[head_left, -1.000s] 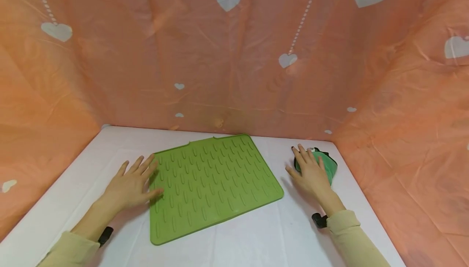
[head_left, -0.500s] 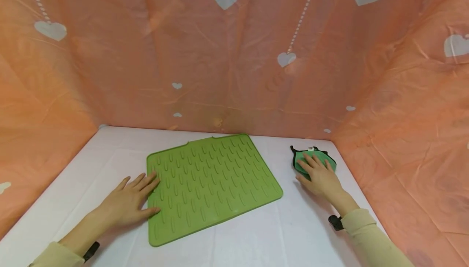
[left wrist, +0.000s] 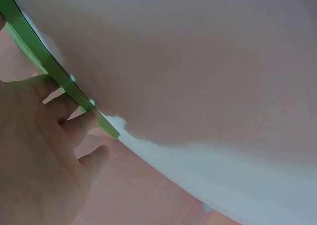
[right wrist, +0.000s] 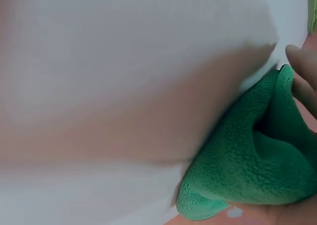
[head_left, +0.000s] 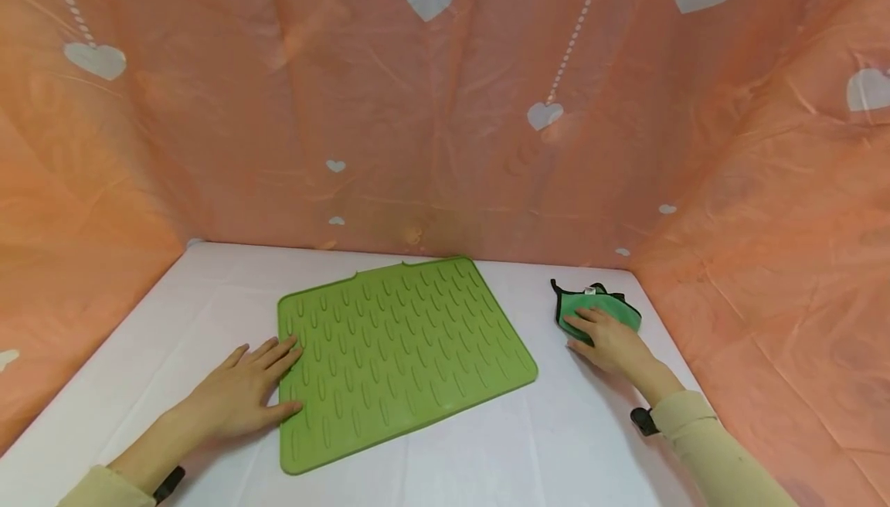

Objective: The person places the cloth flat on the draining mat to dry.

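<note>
In the head view my left hand lies with spread, nearly straight fingers on the left edge of a green ridged mat. The left wrist view shows the fingers along the rim of the mat. At the right, my right hand is on a small green plush cloth with black edging and a white tag. Its fingers bend over the near part and gather it. The right wrist view shows the cloth folded up beneath the hand; the palm side is mostly hidden.
Both things lie on a white-covered table. An orange curtain with pale hearts stands along the back and both sides. The cloth lies near the table's right back corner, apart from the mat.
My left hand has come down onto the mat's edge, nearer to me. The right hand has lowered onto the cloth, and its fingers have drawn in, bunching the near part.
</note>
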Available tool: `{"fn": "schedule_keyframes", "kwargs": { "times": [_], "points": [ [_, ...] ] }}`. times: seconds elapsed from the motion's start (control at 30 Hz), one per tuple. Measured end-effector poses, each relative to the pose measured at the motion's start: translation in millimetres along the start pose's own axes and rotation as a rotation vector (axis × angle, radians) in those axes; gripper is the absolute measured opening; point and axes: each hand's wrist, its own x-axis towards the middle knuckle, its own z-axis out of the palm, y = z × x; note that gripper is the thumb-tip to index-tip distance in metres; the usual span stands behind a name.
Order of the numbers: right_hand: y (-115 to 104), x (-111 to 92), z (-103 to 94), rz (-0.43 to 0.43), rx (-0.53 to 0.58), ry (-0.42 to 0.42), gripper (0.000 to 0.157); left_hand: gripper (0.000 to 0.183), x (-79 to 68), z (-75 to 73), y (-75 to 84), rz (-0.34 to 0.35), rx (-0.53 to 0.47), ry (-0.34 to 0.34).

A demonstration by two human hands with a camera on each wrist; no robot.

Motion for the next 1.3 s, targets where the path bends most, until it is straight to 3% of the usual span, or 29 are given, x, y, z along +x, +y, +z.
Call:
{"fn": "schedule_keyframes", "kwargs": {
  "times": [0.43, 0.97, 1.3],
  "points": [
    [8, 16, 5.9, -0.088, -0.059, 0.099, 0.034, 0.086, 2.2, -1.0, 2.1, 0.005, 0.009, 0.018],
    [6, 23, 8.8, -0.037, -0.038, 0.129, 0.025, 0.085, 2.6, 0.5, 3.7, 0.008, 0.015, 0.019],
    [14, 17, 2.4, -0.091, -0.005, 0.290, 0.026, 0.085, 3.9, -2.0, 3.8, 0.011, 0.014, 0.018]
  ]
}}
